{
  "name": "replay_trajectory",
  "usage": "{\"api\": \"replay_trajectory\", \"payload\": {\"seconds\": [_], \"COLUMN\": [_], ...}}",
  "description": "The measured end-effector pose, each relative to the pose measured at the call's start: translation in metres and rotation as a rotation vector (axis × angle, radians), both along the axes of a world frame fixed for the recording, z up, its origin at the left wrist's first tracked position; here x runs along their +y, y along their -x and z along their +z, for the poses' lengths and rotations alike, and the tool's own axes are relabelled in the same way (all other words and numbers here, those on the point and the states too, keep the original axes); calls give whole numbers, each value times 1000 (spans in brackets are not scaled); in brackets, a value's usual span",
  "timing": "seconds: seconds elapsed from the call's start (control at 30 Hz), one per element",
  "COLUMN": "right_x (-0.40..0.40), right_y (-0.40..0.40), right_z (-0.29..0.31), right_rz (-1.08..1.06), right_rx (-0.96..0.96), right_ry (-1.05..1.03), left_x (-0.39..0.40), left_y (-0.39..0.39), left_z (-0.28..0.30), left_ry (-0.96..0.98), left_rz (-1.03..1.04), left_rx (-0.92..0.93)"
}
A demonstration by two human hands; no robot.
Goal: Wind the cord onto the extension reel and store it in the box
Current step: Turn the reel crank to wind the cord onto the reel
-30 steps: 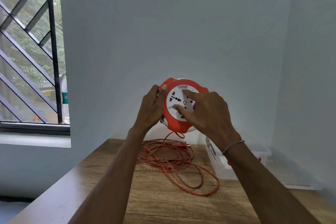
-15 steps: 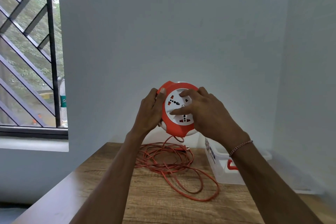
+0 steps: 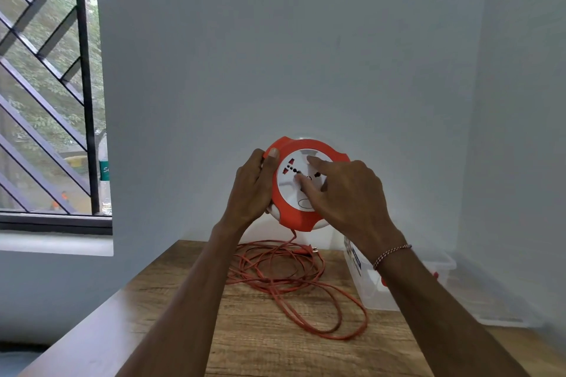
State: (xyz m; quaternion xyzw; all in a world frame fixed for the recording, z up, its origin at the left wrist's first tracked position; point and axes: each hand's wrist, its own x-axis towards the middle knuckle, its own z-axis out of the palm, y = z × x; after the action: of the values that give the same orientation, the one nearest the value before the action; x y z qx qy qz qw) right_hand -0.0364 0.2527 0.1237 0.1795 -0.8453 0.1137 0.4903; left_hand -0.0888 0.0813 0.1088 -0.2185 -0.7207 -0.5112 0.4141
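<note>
The left hand [image 3: 251,190] grips the orange rim of the extension reel [image 3: 301,214], held up over the table's far edge; the right hand [image 3: 346,193] presses straight fingers on its white face. The reel looks light and rigid, best held by the rim. The cord [image 3: 294,278], thin and limp, lies tangled at 6 o'clock on the wooden table [image 3: 260,343]. The clear box [image 3: 370,291] stands at 4 o'clock, a barred window [image 3: 46,86] at 9.

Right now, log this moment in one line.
left hand grips reel | right hand fingers on its face | cord loose on table
</note>
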Motion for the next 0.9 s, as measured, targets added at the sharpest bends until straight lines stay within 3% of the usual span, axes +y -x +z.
{"api": "replay_trajectory", "payload": {"seconds": [0.2, 0.3, 0.4, 0.53, 0.67, 0.9], "right_x": [9, 13, 10, 6, 8, 2], "right_y": [-4, -5, -9, -12, -7, -3], "right_z": [9, 13, 12, 11, 5, 0], "right_rz": [77, 137, 97, -12, -39, -37], "right_rx": [74, -70, -158, -76, -7, 33], "right_ry": [-101, -231, -306, -361, -325, -47], "left_x": [1, 0, 1, 2, 3, 3], "left_y": [0, -1, -2, 1, 1, -1], "left_z": [0, 0, 1, 0, 0, 1], "left_ry": [-9, -7, -3, 2, -3, -16], "left_rz": [-10, -10, -7, -5, -11, -10], "left_rx": [-1, 16, 30, 26, 35, 56]}}
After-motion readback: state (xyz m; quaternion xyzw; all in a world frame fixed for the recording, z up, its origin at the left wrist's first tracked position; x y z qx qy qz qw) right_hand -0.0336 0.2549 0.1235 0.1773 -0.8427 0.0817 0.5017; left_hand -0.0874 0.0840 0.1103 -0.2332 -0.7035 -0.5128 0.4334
